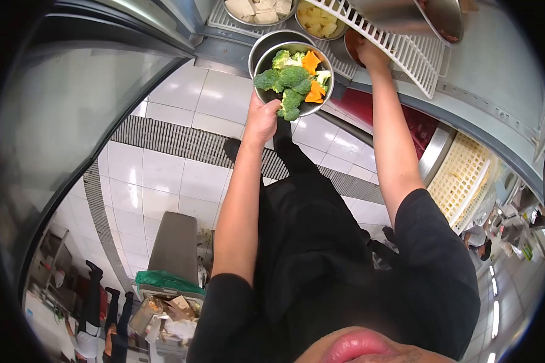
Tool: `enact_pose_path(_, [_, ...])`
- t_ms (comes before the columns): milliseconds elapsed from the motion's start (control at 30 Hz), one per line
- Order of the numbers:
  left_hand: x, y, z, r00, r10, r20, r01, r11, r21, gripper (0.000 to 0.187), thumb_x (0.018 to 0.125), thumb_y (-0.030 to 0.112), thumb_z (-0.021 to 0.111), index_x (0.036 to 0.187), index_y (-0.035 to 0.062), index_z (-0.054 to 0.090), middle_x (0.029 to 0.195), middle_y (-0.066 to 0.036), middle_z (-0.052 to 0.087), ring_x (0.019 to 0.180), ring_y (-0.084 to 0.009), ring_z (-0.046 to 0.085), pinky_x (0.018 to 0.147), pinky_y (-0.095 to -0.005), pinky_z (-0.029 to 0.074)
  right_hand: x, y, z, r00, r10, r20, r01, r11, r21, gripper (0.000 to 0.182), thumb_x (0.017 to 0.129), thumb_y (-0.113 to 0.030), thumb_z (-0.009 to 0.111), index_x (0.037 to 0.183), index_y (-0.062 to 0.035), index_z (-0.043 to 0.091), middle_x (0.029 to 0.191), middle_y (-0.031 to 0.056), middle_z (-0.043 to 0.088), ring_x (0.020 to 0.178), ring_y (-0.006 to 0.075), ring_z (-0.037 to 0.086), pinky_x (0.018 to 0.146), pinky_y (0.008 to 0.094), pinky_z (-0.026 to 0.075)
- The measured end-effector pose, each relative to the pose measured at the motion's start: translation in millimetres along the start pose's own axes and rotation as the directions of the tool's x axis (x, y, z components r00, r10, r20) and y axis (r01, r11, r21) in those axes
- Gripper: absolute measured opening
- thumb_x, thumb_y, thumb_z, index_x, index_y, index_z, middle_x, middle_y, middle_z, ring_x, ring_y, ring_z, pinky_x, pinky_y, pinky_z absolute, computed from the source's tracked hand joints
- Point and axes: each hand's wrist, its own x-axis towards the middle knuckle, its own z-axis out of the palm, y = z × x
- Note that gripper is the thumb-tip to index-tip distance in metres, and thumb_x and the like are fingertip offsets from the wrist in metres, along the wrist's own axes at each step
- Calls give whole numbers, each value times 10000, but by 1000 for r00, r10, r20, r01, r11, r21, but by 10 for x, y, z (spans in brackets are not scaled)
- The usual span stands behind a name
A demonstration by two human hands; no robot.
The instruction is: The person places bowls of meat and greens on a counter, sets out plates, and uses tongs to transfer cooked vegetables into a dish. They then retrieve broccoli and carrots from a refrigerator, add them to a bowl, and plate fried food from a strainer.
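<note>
My left hand grips a metal bowl by its near rim, thumb on top. Broccoli florets and orange carrot slices fill that bowl. Another metal bowl shows just behind and partly under it. Inside the refrigerator, my right hand is closed at the edge of a bowl with a reddish-brown inside. A white wire shelf hides part of that bowl and some of my fingers.
Bowls of white tofu-like blocks and pale yellow chunks stand on the lower rack. The glass door stands open at left. A full waste bin is on the floor behind; people's legs show beyond it.
</note>
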Motion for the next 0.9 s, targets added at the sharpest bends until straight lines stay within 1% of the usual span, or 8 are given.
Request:
enact_pose_path(167, [-2,-37,-46,1000,10,-10,-9,999,52,671,735,-159,465,1372,49,427,1286,-91,552,1179,-207,559,1018,-341,449,-172,-180,-632,998,60,-28,-54,981,187,354,891,-291,682,1186,-98,653,1098,130,704,1041,336,654,909,434,502])
enact_pose_path(233, [18,-66,3,998,54,-37,-51,994,92,679,732,-164,464,1375,50,423,1285,-88,551,1185,-205,553,1020,-339,445,-389,-209,-735,962,150,230,-274,576,770,287,873,-132,710,1142,-44,663,1021,99,714,947,215,679,859,331,521])
enact_pose_path(333, [58,-149,-27,997,64,-48,-61,997,51,614,757,-144,491,1342,41,463,1270,-94,578,1163,-218,588,995,-343,477,-843,-852,-1290,918,-123,377,-367,94,925,257,837,-38,737,1088,-15,685,895,58,703,823,105,650,749,242,524])
enact_pose_path(400, [43,-146,-33,998,58,-28,-57,998,34,610,756,-139,492,1339,39,464,1267,-94,580,1160,-217,589,995,-343,477,-963,-1124,-1481,894,-148,423,-275,564,778,282,807,-121,795,1062,-30,715,840,6,681,701,69,562,647,227,473])
enact_pose_path(467, [57,-149,-39,999,53,-6,-53,998,19,607,755,-134,493,1337,36,465,1263,-95,582,1157,-217,590,994,-342,478,-945,-1118,-1532,957,-195,216,-41,643,765,302,848,-84,761,1124,9,681,900,5,660,771,64,570,696,221,475])
enact_pose_path(533, [41,-170,-75,997,76,13,-76,997,3,592,754,-128,496,1324,29,476,1254,-95,586,1149,-214,593,974,-339,491,-709,-951,-1392,983,-27,181,-149,455,878,268,885,-144,734,1120,-24,688,904,19,663,797,79,578,686,229,460])
enact_pose_path(600, [27,-128,-17,998,60,-4,-60,998,-24,570,753,-127,498,1303,20,492,1241,-97,592,1135,-211,599,950,-334,501,-156,-501,-926,979,9,-205,74,916,394,275,929,-258,685,1152,-97,689,948,9,686,886,102,625,784,270,511])
enact_pose_path(900, [-134,-84,-64,1000,12,12,-12,998,55,808,748,-148,490,1503,65,301,1311,-85,529,1192,-197,541,1008,-321,449,792,-331,-416,987,-132,-96,142,984,111,282,924,-252,689,1160,-97,685,961,9,687,897,101,627,792,269,509])
